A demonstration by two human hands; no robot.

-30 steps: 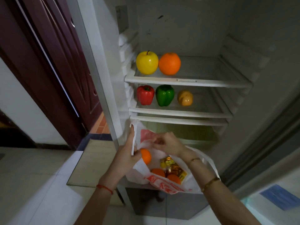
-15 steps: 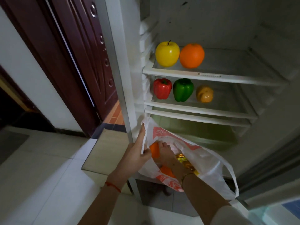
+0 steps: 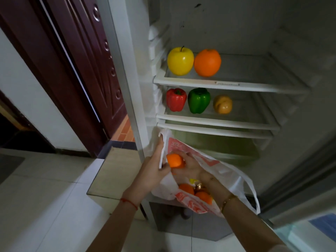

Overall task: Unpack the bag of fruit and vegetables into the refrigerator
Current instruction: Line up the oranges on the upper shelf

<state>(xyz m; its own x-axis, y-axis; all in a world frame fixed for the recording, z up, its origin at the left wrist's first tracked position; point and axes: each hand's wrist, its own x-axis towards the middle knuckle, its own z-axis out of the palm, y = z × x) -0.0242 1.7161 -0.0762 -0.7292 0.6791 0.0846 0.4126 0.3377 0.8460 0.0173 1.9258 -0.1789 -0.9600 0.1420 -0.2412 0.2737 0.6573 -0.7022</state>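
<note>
A white plastic bag [image 3: 225, 170] with red print hangs in front of the open refrigerator's lower part. My left hand [image 3: 152, 170] grips the bag's left rim and holds it open. My right hand [image 3: 189, 165] is at the bag's mouth, closed around a small orange fruit [image 3: 175, 160]. Two more small orange fruits [image 3: 187, 189] and some yellow packets lie deeper in the bag. On the top shelf [image 3: 254, 86] stand a yellow apple [image 3: 180, 61] and an orange [image 3: 207, 62]. The shelf below carries a red pepper [image 3: 176, 100], a green pepper [image 3: 199, 100] and a potato [image 3: 222, 104].
A dark red door [image 3: 87, 57] stands to the left of the refrigerator. A clear crisper drawer [image 3: 227, 148] sits behind the bag. The refrigerator door's edge [image 3: 298, 188] runs down the right. Pale floor tiles lie lower left.
My right hand reached down into the bag and has come up to its mouth with a small orange fruit. My left hand kept its hold on the rim. The camera moved closer.
</note>
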